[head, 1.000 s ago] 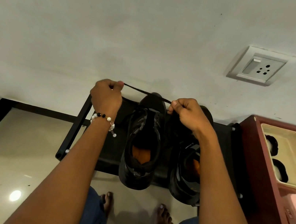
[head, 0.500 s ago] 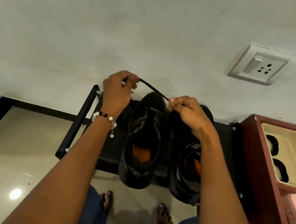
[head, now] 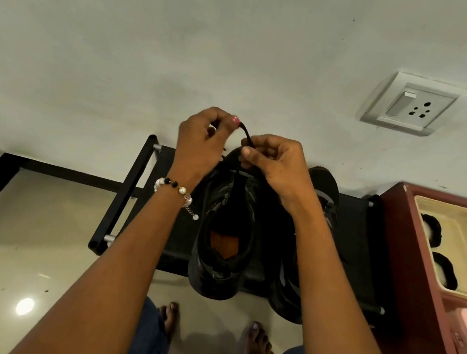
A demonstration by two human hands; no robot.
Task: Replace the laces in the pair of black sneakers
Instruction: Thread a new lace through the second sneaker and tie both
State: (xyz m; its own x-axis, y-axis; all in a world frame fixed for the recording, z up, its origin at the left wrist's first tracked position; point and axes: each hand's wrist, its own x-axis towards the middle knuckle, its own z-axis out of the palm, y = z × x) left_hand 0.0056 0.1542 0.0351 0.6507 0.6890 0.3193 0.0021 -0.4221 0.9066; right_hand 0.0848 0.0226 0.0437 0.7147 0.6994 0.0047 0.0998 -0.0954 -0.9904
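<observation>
The person's left hand (head: 198,138) and right hand (head: 274,161) are coming close together now, after holding the black lace (head: 246,136) stretched wide between them a moment ago, and each hand is pinching the lace so only a short bit is showing between the fingers. The hands are working over the toe of the left sneaker (head: 225,230), which is sitting on the black shoe rack (head: 133,192) with the right sneaker (head: 311,243) just beside it at 3 o'clock. This probably means the person is lining up the lace tip to poke it into a hole, so the lacing is only just starting.
</observation>
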